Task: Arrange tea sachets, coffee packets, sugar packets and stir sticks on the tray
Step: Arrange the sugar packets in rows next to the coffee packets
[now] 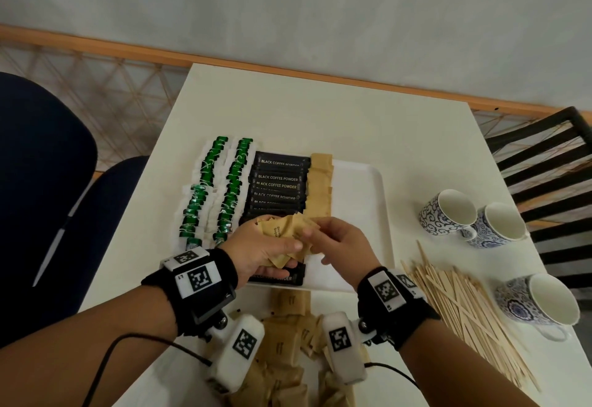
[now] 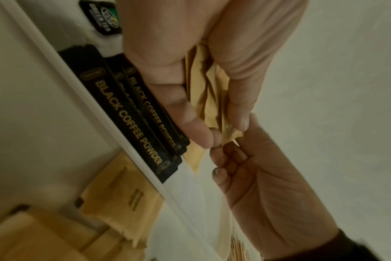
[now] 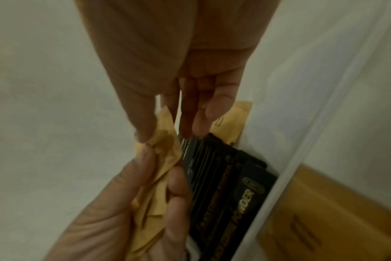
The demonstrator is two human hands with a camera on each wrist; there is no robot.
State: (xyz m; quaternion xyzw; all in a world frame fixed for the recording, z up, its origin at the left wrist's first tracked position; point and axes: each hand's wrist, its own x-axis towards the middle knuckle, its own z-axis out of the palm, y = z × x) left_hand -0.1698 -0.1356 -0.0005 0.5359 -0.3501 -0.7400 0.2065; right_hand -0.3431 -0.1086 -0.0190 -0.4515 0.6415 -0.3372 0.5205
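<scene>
My left hand [image 1: 288, 254] grips a bunch of brown sugar packets [image 1: 282, 230] above the near part of the white tray [image 1: 358, 182]. My right hand [image 1: 312, 230] pinches the edge of one packet of that bunch [image 3: 165, 141] between thumb and fingers. On the tray lie rows of green-and-white tea sachets [image 1: 221, 189], black coffee packets [image 1: 277, 185] and a column of sugar packets [image 1: 320, 182]. The tray's right part is bare. Stir sticks [image 1: 461, 310] lie in a loose pile on the table to the right of the tray.
Loose sugar packets [image 1: 288, 342] lie heaped on the table between my wrists, in front of the tray. Three patterned cups [image 1: 451, 211] [image 1: 499, 224] [image 1: 544, 297] stand at the right. A dark chair [image 1: 48, 182] is at the left and a slatted chair [image 1: 551, 157] at the right.
</scene>
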